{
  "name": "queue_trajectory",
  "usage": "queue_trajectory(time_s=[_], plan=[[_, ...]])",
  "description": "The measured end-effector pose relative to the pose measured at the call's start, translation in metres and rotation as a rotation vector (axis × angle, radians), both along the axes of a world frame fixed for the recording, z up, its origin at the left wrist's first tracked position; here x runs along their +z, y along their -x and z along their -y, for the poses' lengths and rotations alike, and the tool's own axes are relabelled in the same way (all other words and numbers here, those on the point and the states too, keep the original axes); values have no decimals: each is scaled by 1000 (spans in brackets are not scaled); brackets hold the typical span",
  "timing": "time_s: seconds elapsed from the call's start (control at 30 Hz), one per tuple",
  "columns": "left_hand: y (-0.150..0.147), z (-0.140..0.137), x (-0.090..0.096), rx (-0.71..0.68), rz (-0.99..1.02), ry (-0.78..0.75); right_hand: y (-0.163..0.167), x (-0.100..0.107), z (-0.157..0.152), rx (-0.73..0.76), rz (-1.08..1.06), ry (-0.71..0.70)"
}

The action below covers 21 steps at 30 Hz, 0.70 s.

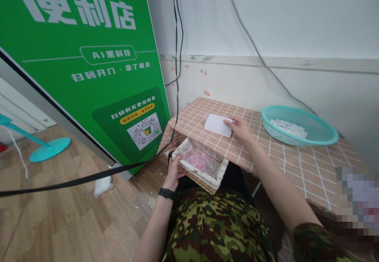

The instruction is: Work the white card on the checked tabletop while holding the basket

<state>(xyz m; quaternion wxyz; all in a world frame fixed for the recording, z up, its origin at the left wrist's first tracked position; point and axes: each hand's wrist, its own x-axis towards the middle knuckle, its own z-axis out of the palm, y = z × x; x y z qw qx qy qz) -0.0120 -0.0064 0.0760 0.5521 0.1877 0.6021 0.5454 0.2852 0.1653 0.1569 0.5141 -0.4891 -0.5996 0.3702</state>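
Note:
My left hand [174, 172], with a dark band on the wrist, is closed on the left rim of a small wicker basket [217, 181]. The basket has a pale cloth lining and sits tilted over my lap, just below the table's front edge. Pink and whitish bits [197, 159] lie inside it; they are too small to name. Above the table, my right hand [239, 128] pinches the right end of a white card [217, 124] between thumb and fingers. The card lies flat on or just over the checked tablecloth; I cannot tell which.
On the table [284, 159], to the right, stands a turquoise plastic basket [299, 122] holding white pieces. A tall green cabinet [89, 96] rises at the left. Black cords [177, 57] hang before the wall, and a dark strap [118, 170] crosses at the left.

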Motion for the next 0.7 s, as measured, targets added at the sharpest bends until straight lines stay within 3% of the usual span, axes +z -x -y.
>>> queue_trajectory(time_s=[0.17,0.7], plan=[[1,0,-3,-9,-1,-20,2,2,2,-38,27,-24],[0,2,1,5,-7,-13,20,4,22,109,-40,73]])
